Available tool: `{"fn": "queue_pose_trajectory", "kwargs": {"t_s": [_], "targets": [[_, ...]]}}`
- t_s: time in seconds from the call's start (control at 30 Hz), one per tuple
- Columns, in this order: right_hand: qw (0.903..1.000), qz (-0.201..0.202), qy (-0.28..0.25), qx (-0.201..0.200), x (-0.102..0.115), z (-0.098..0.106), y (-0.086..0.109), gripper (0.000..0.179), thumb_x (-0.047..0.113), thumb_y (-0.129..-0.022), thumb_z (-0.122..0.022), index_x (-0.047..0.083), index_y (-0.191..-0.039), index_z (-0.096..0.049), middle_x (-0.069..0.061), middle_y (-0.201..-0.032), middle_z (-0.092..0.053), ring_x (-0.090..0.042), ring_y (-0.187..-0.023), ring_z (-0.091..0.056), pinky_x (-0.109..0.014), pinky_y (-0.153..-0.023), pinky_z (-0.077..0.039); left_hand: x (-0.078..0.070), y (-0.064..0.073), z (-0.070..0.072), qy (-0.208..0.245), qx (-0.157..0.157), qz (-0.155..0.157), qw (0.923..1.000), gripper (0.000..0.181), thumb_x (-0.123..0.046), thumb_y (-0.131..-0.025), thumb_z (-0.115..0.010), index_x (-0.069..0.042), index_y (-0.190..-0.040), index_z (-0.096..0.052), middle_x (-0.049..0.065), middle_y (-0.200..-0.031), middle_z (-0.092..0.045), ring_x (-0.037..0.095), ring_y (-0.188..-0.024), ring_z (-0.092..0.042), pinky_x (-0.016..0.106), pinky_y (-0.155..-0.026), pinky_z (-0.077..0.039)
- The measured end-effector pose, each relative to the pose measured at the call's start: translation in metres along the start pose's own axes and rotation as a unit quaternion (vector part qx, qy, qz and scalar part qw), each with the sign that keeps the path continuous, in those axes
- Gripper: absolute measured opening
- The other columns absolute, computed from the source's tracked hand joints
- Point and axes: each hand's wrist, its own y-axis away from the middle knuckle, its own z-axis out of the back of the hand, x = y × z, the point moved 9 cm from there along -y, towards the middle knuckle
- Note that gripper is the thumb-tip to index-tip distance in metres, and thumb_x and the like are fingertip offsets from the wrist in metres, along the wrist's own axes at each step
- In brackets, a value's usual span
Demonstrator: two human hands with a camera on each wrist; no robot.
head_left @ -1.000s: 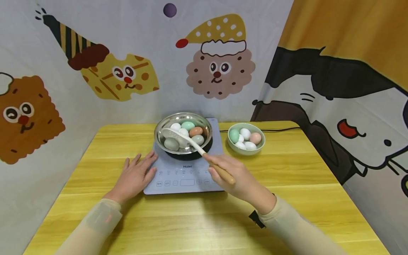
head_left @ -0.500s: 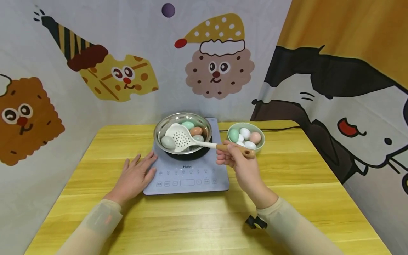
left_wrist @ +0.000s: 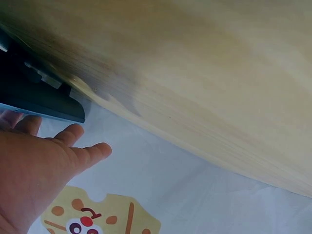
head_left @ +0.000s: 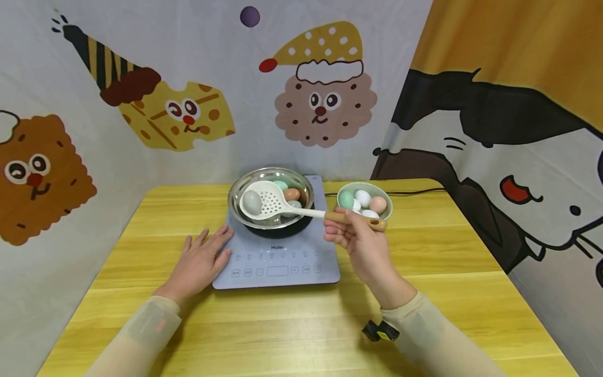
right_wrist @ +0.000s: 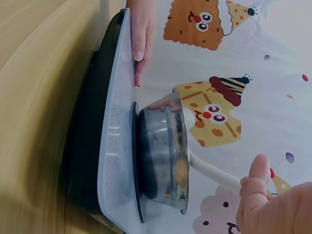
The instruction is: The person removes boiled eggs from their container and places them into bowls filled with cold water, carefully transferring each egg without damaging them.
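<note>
The steel pan [head_left: 272, 174] is serving as landmark, sitting on the induction cooker [head_left: 254, 243]. The slotted spoon [head_left: 273, 203] is spanning the pan's mouth, handle reaching past its right rim; the grey-green egg [head_left: 252, 202] is riding in the spoon's head, towards the tip, over the pan's left half. Cannot tell how far the head is clearing the eggs beneath. The right hand [head_left: 365, 251], right of the pan and nearer the person, is gripping the wooden handle, thumb and fingers closing round it. The left hand [head_left: 200, 264], left of the pan and nearer, is spreading its fingers nearly straight, holding nothing, fingertips resting at the cooker's edge. The brown egg [head_left: 291, 194] is lying in the pan's right half. The green bowl [head_left: 360, 185], just right of the pan, is holding more eggs. Judging the handling: with the egg sitting so far out, keeping the head level matters most; a twisting wrist could be tipping it off. Raising slowly until egg and spoon are clearing the pan's rim looks wise before any sideways travel.
</note>
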Motion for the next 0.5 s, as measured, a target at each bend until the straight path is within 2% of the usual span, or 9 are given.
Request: {"fn": "queue_pose_trajectory", "kwargs": {"t_s": [0.23, 0.5], "targets": [[0.9998, 0.017, -0.001, -0.007, 0.009, 0.012, 0.002, 0.036, 0.024, -0.116, -0.046, -0.004, -0.126, -0.066, -0.010, -0.100, -0.084, -0.020, -0.090, -0.081, -0.034, -0.082, -0.068, 0.000, 0.001, 0.000, 0.004, 0.005, 0.002, 1.0000, 0.057, -0.044, -0.114, -0.046, -0.018, -0.164, -0.045, 0.006, -0.176, -0.034, 0.060, -0.157, -0.028, 0.082, -0.124, -0.010], [0.9980, 0.064, -0.005, -0.002, 0.034, 0.044, 0.009, 0.036, 0.026, -0.116, -0.049, 0.002, -0.117, -0.075, -0.011, -0.101, -0.084, -0.019, -0.091, -0.082, -0.033, -0.082, -0.068, 0.002, 0.001, 0.000, 0.005, 0.010, 0.005, 0.9999, 0.058, -0.045, -0.114, -0.045, -0.019, -0.165, -0.044, 0.006, -0.176, -0.033, 0.059, -0.158, -0.026, 0.082, -0.125, -0.008]]}}
